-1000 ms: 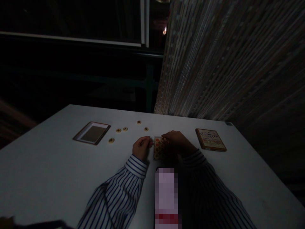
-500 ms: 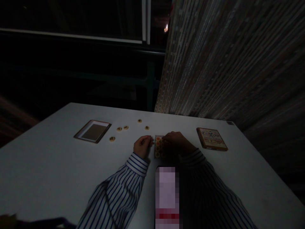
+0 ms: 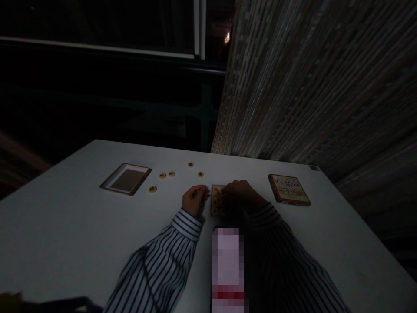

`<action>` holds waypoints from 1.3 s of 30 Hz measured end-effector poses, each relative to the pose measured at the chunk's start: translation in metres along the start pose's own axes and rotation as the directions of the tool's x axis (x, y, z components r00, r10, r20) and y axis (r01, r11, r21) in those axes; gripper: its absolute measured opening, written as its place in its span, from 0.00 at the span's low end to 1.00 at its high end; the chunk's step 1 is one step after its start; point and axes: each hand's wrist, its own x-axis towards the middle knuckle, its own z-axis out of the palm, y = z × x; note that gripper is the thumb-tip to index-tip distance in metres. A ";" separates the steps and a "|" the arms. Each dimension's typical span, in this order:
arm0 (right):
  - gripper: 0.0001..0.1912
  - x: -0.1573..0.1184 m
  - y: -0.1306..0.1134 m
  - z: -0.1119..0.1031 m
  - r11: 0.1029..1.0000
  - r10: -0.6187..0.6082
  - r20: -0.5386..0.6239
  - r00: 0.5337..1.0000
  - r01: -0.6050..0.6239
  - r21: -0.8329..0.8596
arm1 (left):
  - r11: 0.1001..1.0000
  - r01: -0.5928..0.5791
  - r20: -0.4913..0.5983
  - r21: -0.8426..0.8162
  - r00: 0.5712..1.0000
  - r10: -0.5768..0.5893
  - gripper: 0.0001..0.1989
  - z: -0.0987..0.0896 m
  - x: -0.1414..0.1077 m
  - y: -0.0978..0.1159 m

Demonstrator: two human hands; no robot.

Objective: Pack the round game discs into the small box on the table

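Note:
Round wooden pieces fill a small tray in front of me; those visible bear red or dark marks. My left hand rests at the tray's left side, fingers curled together; whether anything is between them is too small to tell. Over the tray's right part, my right hand has its fingers bent down among the pieces, and its fingertips are lost in shadow. Several loose pieces lie on the table beyond my left hand, among them one piece at the left and another close to the tray.
An open box lid or tray lies at the left of the white table. A box with a printed cover sits at the right. A phone-like object, its screen blurred out, lies nearest me. A string curtain hangs behind.

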 end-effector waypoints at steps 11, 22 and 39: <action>0.12 -0.001 -0.001 -0.004 1.000 0.015 0.027 1.000 -0.015 -0.020 | 1.000 0.000 -0.016 0.019 1.000 0.000 0.18 0.000 0.000 0.002; 0.11 0.003 -0.002 -0.001 0.997 0.009 0.070 0.998 -0.004 -0.078 | 1.000 -0.005 -0.005 0.008 1.000 0.005 0.16 -0.001 0.002 -0.003; 0.12 0.001 -0.005 -0.005 0.998 0.001 0.088 0.996 0.005 -0.069 | 0.999 0.013 -0.010 0.030 1.000 -0.013 0.17 0.000 0.000 0.002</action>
